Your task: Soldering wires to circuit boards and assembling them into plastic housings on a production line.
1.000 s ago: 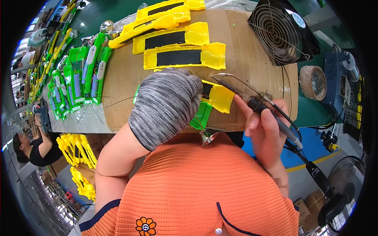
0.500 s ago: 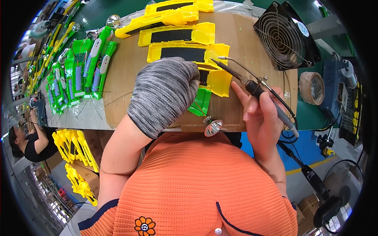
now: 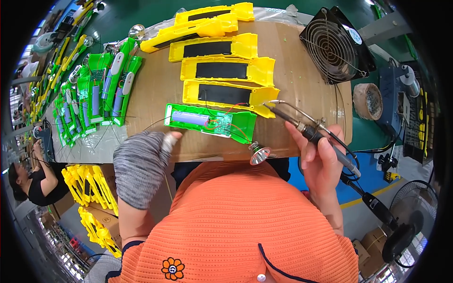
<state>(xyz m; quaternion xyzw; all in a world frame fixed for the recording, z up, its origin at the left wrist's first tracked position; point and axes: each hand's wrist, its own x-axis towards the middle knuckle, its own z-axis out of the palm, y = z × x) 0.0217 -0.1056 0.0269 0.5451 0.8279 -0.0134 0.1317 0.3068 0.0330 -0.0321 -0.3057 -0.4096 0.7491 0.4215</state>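
My right hand (image 3: 323, 153) grips a soldering iron (image 3: 312, 134) with a thin metal solder-feed tube alongside. Its tip points left, over the right end of the nearest yellow shell (image 3: 231, 95), which has a black pad. Just in front of that lies a green housing (image 3: 188, 126) with a purple battery cell (image 3: 190, 118), a small circuit board and red and black wires. A reflector lamp (image 3: 259, 154) hangs on wires at its right end. My left hand (image 3: 144, 165), in a grey striped glove, is closed by the housing's left end; what its fingers hold, if anything, is hidden.
Several yellow shells (image 3: 214, 70) lie in a column on the cardboard (image 3: 292, 61). Filled green housings (image 3: 101, 89) stack at left. At right stand a black fan (image 3: 332, 45), a tape roll (image 3: 367, 102) and a solder station (image 3: 395, 101). Another person (image 3: 40, 181) sits far left.
My left hand has moved left and toward me, off the green housing, which now shows whole. My right hand and soldering iron have dropped slightly in view.
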